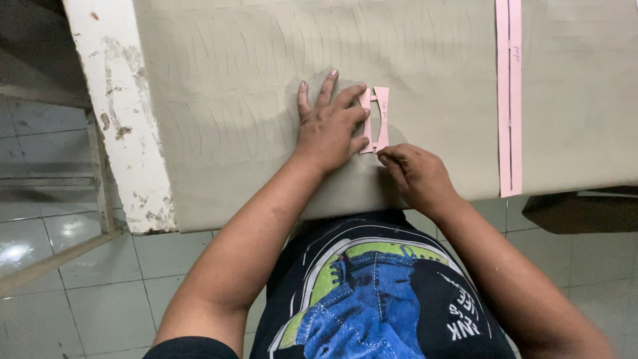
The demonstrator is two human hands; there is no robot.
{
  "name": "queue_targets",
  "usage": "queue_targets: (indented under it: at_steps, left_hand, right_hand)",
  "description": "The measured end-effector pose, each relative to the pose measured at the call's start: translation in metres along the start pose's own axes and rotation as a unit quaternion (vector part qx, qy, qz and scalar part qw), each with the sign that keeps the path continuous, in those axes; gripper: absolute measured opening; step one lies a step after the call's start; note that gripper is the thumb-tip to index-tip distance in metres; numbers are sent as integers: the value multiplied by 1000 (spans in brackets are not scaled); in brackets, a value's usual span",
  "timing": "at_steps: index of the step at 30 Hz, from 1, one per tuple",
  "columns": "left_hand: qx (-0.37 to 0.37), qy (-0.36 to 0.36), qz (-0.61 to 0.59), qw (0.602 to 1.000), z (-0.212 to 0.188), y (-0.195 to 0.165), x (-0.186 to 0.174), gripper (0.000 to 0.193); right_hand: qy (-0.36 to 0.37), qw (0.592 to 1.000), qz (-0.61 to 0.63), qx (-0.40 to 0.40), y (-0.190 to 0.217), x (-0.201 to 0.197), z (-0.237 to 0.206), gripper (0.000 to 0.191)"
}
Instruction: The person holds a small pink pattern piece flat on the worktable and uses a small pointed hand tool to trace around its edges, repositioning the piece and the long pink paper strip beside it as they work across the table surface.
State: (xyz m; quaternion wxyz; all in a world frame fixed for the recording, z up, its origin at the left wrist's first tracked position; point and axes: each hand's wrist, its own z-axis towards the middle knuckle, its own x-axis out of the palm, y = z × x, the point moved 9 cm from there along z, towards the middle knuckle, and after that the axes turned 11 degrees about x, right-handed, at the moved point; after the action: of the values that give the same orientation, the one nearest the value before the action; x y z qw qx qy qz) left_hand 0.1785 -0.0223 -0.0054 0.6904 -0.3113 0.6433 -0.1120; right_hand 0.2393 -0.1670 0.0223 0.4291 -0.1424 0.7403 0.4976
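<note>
Here the left hand (329, 129) lies flat on a sheet of grey-green cloth (266, 100), fingers spread and pointing to the far side, and its fingertips press down on a small pink paper pattern (381, 116). The hand is not closed around anything; it only pins the pattern to the cloth. The pattern is narrow, with curved-in sides and a slot down its middle, and it sits just right of the middle of the cloth, fairly near the near edge. The right hand (415, 174) is bunched up at the near end of the pattern, its fingers pinched together right at the paper's lower corner; I cannot tell whether it holds a pencil or chalk, since nothing clearly shows between the fingers. Faint curved lines run in rows over the cloth to the left of the hands. Well to the right lies a long pink paper strip (510, 100), running from far to near and ending close to the cloth's near edge. The cloth covers a table whose worn white edge (119, 119) shows at the left, and pale floor tiles (100, 286) lie below
</note>
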Motion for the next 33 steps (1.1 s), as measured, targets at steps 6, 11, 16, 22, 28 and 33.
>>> queue_targets:
  at_steps: [6,11,16,22,28,33]
  left_hand:
    - [4,-10,-7,1000,0,2,-1,40]
    - [1,-11,-1,1000,-1,3,0,41]
    - [-4,-10,-10,1000,-1,3,1,39]
    - [-3,-16,-10,1000,-2,3,2,36]
    - [1,-15,4,1000,-2,3,2,37]
    - [10,38,22,999,-6,0,3,66]
  right_hand:
    - [12,999,23,-33,11,16,5,11]
    - [-4,999,11,-40,10,11,4,11]
    - [7,998,11,-61,14,13,4,11]
    - [19,999,16,-30,16,14,10,11]
    - [-14,995,-60,-79,30,8,16,13]
    - [-28,999,-7,-15,19,-5,14,10]
